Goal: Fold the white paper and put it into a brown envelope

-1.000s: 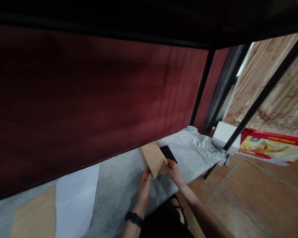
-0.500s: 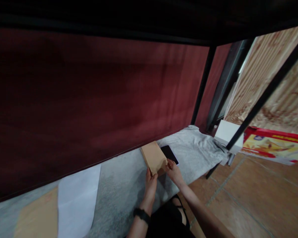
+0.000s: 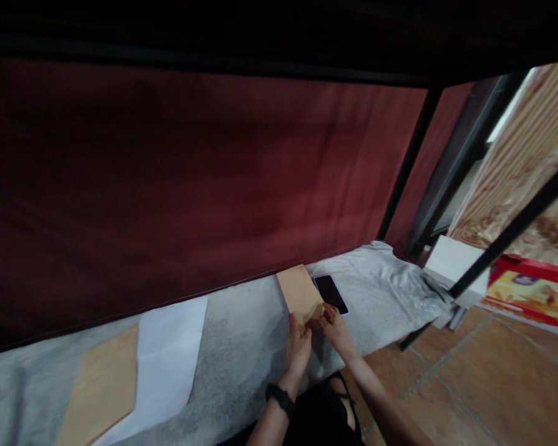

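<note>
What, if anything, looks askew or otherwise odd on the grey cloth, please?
The cloth is rumpled at its right end, unlike its smoother middle. At left, the brown sheet lies askew over the white paper, their edges not lined up. I see no spill or damage.

The left hand (image 3: 299, 344) and right hand (image 3: 336, 329) partly hide the near end of the brown paper packet (image 3: 300, 291). The brown sheet (image 3: 106, 381), cut off below, covers part of the white paper (image 3: 171, 356). The red-and-yellow carton (image 3: 530, 290) runs past the right edge, its print blurred.
</note>
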Demonstrator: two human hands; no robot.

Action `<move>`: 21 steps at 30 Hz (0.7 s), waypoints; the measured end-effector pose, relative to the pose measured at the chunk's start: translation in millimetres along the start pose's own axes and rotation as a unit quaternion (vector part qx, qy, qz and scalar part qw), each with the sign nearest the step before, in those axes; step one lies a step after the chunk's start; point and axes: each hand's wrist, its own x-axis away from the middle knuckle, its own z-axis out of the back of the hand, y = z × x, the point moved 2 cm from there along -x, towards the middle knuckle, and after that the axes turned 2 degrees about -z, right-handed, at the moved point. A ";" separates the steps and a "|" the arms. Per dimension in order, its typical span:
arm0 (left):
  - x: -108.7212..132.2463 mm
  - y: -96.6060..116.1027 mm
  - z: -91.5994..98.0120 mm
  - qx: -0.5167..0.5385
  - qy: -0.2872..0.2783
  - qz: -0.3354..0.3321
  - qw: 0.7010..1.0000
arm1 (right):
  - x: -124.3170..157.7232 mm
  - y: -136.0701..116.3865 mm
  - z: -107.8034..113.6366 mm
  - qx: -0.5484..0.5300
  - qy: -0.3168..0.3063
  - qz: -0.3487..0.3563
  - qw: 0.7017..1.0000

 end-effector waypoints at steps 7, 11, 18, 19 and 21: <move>10.1 18.7 23.1 0.183 0.088 0.168 0.965 | 26.1 -14.1 9.4 0.020 -0.008 0.097 0.995; 37.9 9.8 44.1 0.157 0.148 0.130 0.968 | 72.5 -31.5 -4.3 0.059 -0.105 0.208 0.971; 121.5 -42.7 110.9 -0.109 0.257 0.086 0.957 | 125.0 -31.0 -51.6 0.174 -0.167 0.319 0.917; 133.7 -50.4 124.5 -0.158 0.274 0.091 0.944 | 127.1 -30.4 -54.8 0.195 -0.163 0.329 0.910; 156.6 -65.6 150.8 -0.251 0.295 0.120 0.914 | 129.2 -29.7 -58.0 0.233 -0.154 0.342 0.897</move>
